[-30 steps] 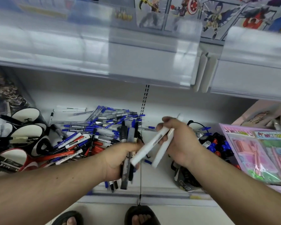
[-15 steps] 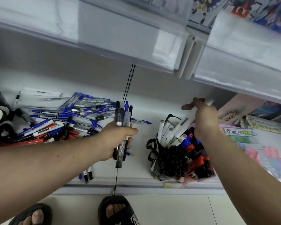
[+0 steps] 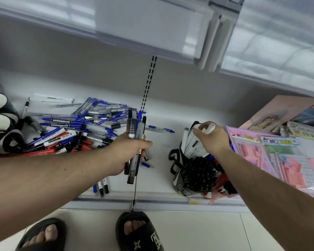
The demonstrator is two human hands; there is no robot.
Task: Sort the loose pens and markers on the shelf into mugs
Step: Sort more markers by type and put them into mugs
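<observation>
A heap of loose blue, red and black pens [image 3: 74, 129] lies on the white shelf [image 3: 159, 180] at the left. My left hand [image 3: 129, 153] grips a bundle of dark markers [image 3: 134, 142], held upright over the shelf's middle. My right hand [image 3: 211, 138] holds the tops of two white markers [image 3: 206, 128] that stand in a black-and-white mug [image 3: 178, 160] with other white markers. In front of it a second mug [image 3: 183, 185] is packed with black-capped markers [image 3: 198, 173]. Red and blue markers show behind my right wrist.
Black-and-white mugs [image 3: 2, 124] lie at the far left edge. Pink toy packs [image 3: 272, 154] cover the shelf on the right. An upper shelf [image 3: 152, 28] overhangs close above. A few pens [image 3: 102, 185] lie near the front lip. Two sandalled feet stand on the floor below.
My right hand carried the two white markers from the middle rightward and lowered them into the mug with the white markers. My left hand kept its bundle, barely moving.
</observation>
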